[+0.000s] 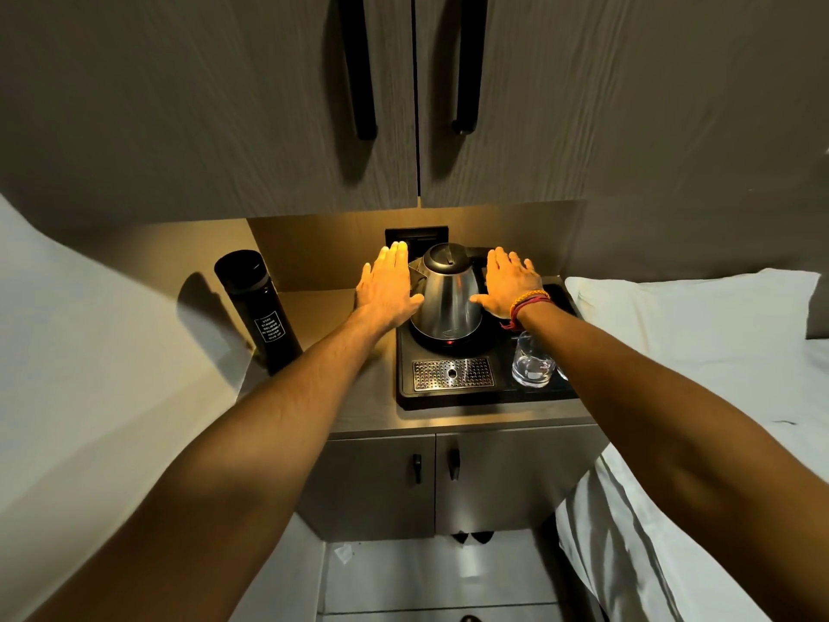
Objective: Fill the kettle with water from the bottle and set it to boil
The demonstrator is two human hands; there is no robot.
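A steel kettle [447,294] with a black lid stands on its round base on a black tray [406,374]; its lid is down and a small red light glows at the bottom front. My left hand [386,285] is flat and open just left of the kettle, thumb near its side. My right hand [509,282], with red and orange threads at the wrist, is flat and open just right of it. Neither hand grips anything. A tall black bottle [258,307] with a white label stands capped at the counter's left.
An empty drinking glass [533,360] sits on the tray's right under my right forearm. A metal drip grate [452,373] lies at the tray's front. A wall socket [417,237] is behind the kettle. Cupboard doors hang low overhead. A white bed [700,352] borders the right.
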